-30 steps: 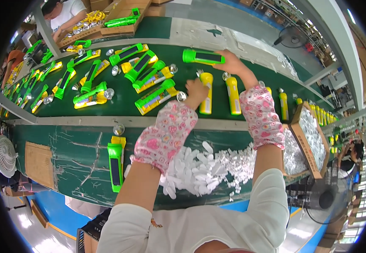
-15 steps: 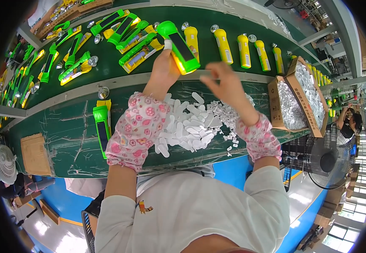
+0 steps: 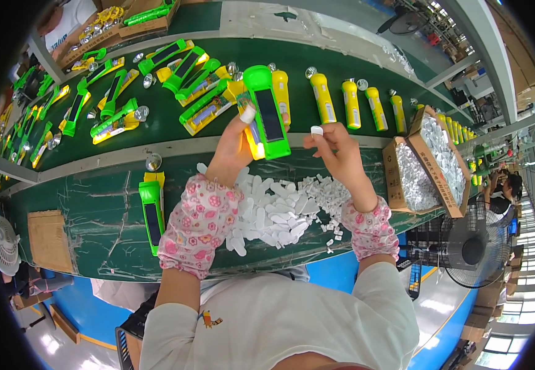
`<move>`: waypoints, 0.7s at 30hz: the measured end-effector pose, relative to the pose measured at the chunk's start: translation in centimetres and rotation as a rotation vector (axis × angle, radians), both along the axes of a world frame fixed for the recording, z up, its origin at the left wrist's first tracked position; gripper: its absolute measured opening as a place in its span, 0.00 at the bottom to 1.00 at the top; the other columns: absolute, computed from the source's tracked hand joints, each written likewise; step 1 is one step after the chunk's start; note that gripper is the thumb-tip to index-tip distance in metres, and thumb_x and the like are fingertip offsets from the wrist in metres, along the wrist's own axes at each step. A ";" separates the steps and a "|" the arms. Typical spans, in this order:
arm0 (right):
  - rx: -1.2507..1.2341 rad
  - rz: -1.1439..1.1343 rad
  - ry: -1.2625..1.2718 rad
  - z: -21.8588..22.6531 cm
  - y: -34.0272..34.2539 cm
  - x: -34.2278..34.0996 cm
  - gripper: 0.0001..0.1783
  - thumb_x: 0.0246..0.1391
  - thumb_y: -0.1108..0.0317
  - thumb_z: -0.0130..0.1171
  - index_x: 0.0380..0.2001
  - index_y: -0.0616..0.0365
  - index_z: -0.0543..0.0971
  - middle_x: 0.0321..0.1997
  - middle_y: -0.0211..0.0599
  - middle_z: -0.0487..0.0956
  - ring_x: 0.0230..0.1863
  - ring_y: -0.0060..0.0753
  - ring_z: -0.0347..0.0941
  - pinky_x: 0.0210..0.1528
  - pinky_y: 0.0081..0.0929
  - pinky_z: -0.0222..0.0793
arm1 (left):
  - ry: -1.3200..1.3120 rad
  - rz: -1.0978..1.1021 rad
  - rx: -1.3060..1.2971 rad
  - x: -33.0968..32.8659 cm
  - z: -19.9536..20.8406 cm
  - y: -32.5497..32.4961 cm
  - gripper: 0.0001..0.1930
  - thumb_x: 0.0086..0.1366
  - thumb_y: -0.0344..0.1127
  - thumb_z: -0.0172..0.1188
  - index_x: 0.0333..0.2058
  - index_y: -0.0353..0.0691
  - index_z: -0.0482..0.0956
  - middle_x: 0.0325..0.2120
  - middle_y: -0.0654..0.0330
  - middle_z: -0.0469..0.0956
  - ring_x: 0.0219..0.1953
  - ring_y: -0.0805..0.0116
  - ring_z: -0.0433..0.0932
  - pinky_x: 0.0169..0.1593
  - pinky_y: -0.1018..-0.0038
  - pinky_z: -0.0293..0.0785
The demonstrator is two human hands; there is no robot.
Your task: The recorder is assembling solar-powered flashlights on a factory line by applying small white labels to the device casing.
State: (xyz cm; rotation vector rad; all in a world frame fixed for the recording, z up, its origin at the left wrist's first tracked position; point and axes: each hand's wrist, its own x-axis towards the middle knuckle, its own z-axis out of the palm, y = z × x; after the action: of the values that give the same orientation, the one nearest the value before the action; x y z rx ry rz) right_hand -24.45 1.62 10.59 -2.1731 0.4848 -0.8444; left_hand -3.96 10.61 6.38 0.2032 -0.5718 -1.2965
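Note:
My left hand [image 3: 235, 139] is closed around a solar flashlight [image 3: 267, 117], lifted above the table's far edge. Its green half with a dark panel stands beside the yellow half, and wires show between them. White wrapping covers my left thumb tip. To the right, apart from the flashlight, my right hand [image 3: 338, 151] has thumb and fingers drawn together. A small white patch [image 3: 316, 131] is at that thumb's tip; whether it is wrapping or a held piece I cannot tell. Below both hands lies a pile of white oval pieces [image 3: 267, 213], beside smaller white bits [image 3: 326, 192].
Another green-and-yellow flashlight [image 3: 151, 213] lies left of my sleeve. Several yellow flashlight bodies [image 3: 322, 98] and opened green ones [image 3: 116, 120] line the far green belt. Cardboard boxes [image 3: 397, 176] of silvery-white pieces stand at right, near a black fan [image 3: 474, 246]. Flat cardboard [image 3: 50, 240] lies at left.
The flashlight has turned more upright, and its yellow half now shows more at its left. My right hand has gone from blurred motion to a pinch. The whole view has shifted downward.

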 end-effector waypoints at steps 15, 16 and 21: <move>-0.509 -0.056 0.024 6.6 1.6 2.4 0.05 0.51 0.78 0.62 0.33 0.62 0.77 0.32 0.34 0.76 0.31 0.28 0.73 0.33 0.22 0.67 | 0.059 -0.039 -0.032 -3.4 2.2 0.8 0.23 0.72 0.49 0.43 0.60 0.48 0.59 0.52 0.62 0.69 0.55 0.66 0.69 0.59 0.61 0.65; -0.306 -0.072 0.055 7.1 2.2 2.6 0.06 0.51 0.78 0.62 0.34 0.62 0.78 0.31 0.30 0.76 0.31 0.23 0.73 0.33 0.20 0.67 | 0.048 -0.050 -0.058 -3.4 2.2 0.9 0.23 0.72 0.49 0.45 0.61 0.48 0.59 0.53 0.62 0.68 0.55 0.67 0.69 0.59 0.62 0.65; 0.064 0.160 -0.117 6.1 3.4 4.0 0.19 0.53 0.80 0.59 0.49 0.57 0.72 0.31 0.24 0.75 0.29 0.12 0.67 0.32 0.14 0.61 | -0.078 0.012 -0.159 -4.0 2.8 1.3 0.27 0.67 0.41 0.57 0.60 0.47 0.57 0.54 0.61 0.65 0.58 0.64 0.67 0.60 0.60 0.66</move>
State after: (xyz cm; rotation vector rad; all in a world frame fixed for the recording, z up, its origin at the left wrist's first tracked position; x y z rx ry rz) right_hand -20.44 5.03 16.66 -2.0601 0.2722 -0.8502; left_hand -7.94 11.93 9.17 0.1253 -0.7358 -1.2298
